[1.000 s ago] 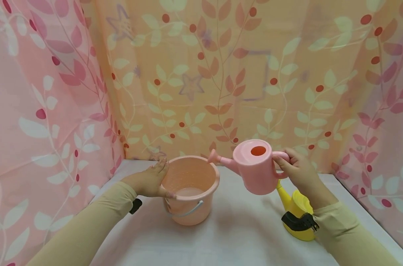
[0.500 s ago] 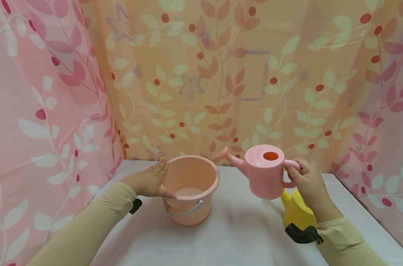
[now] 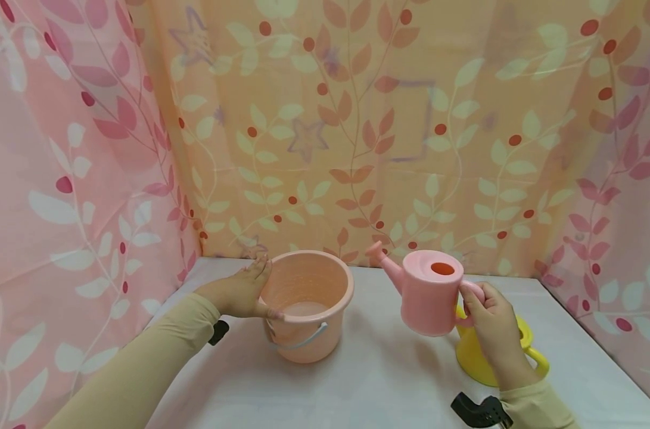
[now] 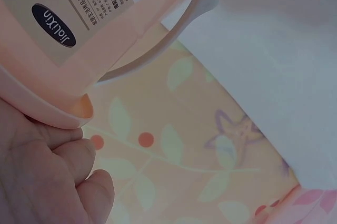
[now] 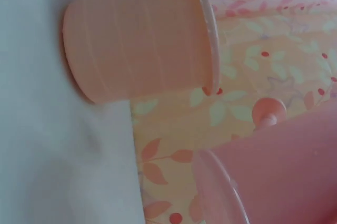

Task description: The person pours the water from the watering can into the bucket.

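My left hand [image 3: 241, 293] grips the rim of a peach bucket [image 3: 308, 342], thumb along the near side. Its curled fingers [image 4: 73, 155] show against the rim in the left wrist view, beside a printed label. The bucket stands upright with its pale handle [image 3: 300, 341] hanging down in front. To its right, my right hand [image 3: 493, 328] holds a pink watering can [image 3: 429, 298] by the handle, nearly upright over the table, spout toward the bucket but apart from it. In the right wrist view the can's pink body [image 5: 274, 166] fills the lower right.
A yellow watering can [image 3: 477, 357] stands on the white table [image 3: 357, 393] just behind and below my right hand, partly covered by it. Patterned cloth [image 3: 357, 119] hangs at the back and along both sides of the table.
My right hand has moved right and down with the pink watering can, away from the bucket. More of the yellow can now shows. My left hand and the bucket have stayed in place.
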Available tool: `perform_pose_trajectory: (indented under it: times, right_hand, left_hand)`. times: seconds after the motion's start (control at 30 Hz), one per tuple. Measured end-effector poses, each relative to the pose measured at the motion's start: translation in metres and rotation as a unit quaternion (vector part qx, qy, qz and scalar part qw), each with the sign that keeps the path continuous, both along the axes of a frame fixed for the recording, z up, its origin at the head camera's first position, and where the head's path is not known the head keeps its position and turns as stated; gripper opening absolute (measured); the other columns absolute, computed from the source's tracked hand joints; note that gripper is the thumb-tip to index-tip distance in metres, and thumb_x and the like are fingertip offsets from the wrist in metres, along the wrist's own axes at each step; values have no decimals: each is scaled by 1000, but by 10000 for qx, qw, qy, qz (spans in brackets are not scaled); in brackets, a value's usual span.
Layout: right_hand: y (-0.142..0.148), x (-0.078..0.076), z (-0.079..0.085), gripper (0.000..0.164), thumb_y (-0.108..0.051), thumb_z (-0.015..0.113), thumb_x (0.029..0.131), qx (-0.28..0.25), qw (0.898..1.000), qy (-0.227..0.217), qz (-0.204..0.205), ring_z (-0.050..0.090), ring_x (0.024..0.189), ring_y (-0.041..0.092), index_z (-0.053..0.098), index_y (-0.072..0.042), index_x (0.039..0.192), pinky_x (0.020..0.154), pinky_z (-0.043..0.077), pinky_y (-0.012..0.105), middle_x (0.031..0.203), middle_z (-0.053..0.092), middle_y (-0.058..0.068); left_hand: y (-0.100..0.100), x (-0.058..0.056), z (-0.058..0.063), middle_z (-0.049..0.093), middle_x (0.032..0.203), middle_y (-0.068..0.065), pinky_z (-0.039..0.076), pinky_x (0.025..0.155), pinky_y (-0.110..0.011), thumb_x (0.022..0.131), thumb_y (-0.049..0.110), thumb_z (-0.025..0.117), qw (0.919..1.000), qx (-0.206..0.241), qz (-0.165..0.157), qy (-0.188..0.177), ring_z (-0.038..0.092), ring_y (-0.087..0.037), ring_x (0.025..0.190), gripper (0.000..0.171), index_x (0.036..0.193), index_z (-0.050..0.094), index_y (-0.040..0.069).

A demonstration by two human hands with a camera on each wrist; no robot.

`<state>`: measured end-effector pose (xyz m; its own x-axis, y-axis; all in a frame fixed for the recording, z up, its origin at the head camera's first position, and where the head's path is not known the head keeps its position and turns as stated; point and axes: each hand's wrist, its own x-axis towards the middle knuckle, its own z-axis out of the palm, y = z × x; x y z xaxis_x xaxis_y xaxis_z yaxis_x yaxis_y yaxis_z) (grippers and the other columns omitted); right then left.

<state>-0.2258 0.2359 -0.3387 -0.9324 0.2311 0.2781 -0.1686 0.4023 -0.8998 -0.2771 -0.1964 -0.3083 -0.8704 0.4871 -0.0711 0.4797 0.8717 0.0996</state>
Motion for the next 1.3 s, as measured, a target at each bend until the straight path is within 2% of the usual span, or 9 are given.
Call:
perform_pose_trajectory:
  times: [0.2, 0.47, 0.7, 0.9, 1.13, 1.3]
  right_hand:
    - [-8, -1, -16, 45, -45, 49, 90, -399, 9988, -241, -123, 43, 75, 18, 46, -1, 94, 61, 50, 23, 79, 42, 9]
    - [-23, -6, -35, 42, -41, 54, 89, -1089, 9930, -409, -181, 43, 73, 17, 43, 0, 88, 62, 55, 29, 75, 39, 6]
    - [-30, -11, -54, 47, -49, 50, 88, -908, 9935, -662, -194, 43, 76, 24, 43, -3, 91, 62, 54, 29, 79, 40, 10]
    - [-32, -12, -63, 51, -52, 49, 88, -734, 9942, -786, -100, 45, 76, 24, 44, -2, 92, 61, 54, 30, 79, 42, 10]
    - [-35, -13, -69, 51, -50, 43, 92, -996, 9915, -834, 47, 43, 77, 23, 43, 1, 90, 61, 53, 36, 75, 41, 7]
    - [-36, -14, -74, 50, -49, 39, 94, -1172, 9894, -847, 87, 42, 74, 19, 44, 1, 90, 58, 52, 35, 74, 40, 5]
  left_hand:
    - [1, 1, 2, 4, 148, -28, 13, 108, -52, 72, 73, 53, 10000, 24, -12, -30, 3, -37, 138, 117, 141, 11, -12]
    - [0, 0, 2, 3, 148, -28, 13, 108, -53, 72, 73, 52, 10000, 11, -9, -38, 2, -37, 138, 117, 141, 10, -12]
    - [0, 0, 1, 3, 148, -29, 14, 108, -53, 72, 73, 52, 10000, 32, -23, -6, 2, -38, 138, 118, 141, 10, -13]
    - [1, 4, 2, 1, 148, -29, 14, 107, -54, 72, 73, 52, 9999, 78, -20, -75, 2, -38, 137, 118, 141, 9, -13]
    - [1, 4, 2, 1, 148, -28, 14, 107, -53, 71, 75, 51, 9999, 64, -16, -96, 2, -38, 137, 119, 141, 8, -12]
    - [1, 5, 4, 2, 148, -29, 15, 107, -54, 72, 73, 52, 9999, 88, -31, -65, 3, -39, 137, 118, 141, 9, -13]
